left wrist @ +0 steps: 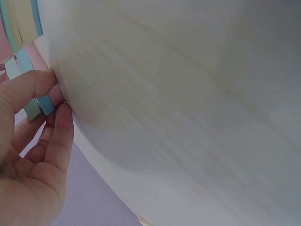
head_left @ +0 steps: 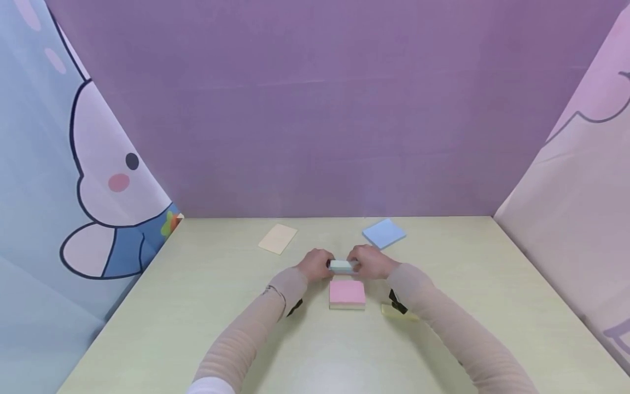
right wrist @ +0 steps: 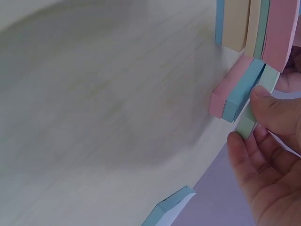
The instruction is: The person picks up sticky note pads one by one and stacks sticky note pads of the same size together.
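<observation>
Smooth tabletop [head_left: 162, 328]; flat green slab [head_left: 340, 264], crisp-edged, in the pinch of left hand [head_left: 316, 265] and right hand [head_left: 372, 262]

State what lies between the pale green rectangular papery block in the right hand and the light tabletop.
A blue rectangular papery block atop a pink rectangular papery block in the right wrist view.

Loads of room, left side of the table [head_left: 162, 323]; pink-topped stack [head_left: 346, 294] blocks the middle, purple backdrop [head_left: 334, 120] the back.
</observation>
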### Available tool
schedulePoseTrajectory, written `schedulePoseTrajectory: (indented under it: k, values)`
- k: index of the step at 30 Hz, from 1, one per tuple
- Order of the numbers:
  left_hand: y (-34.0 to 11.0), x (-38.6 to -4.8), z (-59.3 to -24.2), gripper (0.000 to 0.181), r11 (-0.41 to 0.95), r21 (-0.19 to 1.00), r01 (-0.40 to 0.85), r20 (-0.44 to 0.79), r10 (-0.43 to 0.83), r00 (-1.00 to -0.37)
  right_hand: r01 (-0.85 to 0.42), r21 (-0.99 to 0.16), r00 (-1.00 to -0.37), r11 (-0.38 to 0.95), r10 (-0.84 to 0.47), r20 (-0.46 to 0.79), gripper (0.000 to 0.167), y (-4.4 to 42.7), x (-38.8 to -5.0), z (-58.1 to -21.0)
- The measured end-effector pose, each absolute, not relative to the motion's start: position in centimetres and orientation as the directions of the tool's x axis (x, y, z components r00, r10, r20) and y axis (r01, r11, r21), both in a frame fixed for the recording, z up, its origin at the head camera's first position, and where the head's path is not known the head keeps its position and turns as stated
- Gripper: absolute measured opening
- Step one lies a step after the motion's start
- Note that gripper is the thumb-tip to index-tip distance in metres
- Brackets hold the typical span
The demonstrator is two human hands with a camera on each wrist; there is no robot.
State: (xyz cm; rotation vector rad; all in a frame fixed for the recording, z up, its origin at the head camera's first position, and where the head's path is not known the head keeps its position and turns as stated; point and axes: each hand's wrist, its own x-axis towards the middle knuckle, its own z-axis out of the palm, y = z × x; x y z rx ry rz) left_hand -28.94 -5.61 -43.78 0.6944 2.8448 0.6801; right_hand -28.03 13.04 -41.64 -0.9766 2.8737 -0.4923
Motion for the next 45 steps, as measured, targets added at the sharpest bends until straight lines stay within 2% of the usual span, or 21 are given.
schedulePoseTrajectory:
  k: [19, 28, 45]
  values:
    - [-5.68, -28.98, -44.07, 0.024, 0.781, 0.466, 0.415, 0.006, 0.466, -0.885, -0.515, -0.360, -0.831, 0.778, -0.556, -0.014, 0.016, 12.31, -27.86, -41.60]
    - [-5.78, -29.17, -44.18, 0.024, 0.779, 0.465, 0.422, 0.013, 0.470, -0.883, -0.515, -0.341, -0.834, 0.786, -0.551, -0.012, 0.023, 12.57, -28.29, -41.83]
    - [-5.81, -29.42, -44.58, 0.023, 0.786, 0.465, 0.406, -0.007, 0.462, -0.887, -0.495, -0.358, -0.841, 0.792, -0.540, -0.032, 0.022, 12.67, -28.30, -41.98]
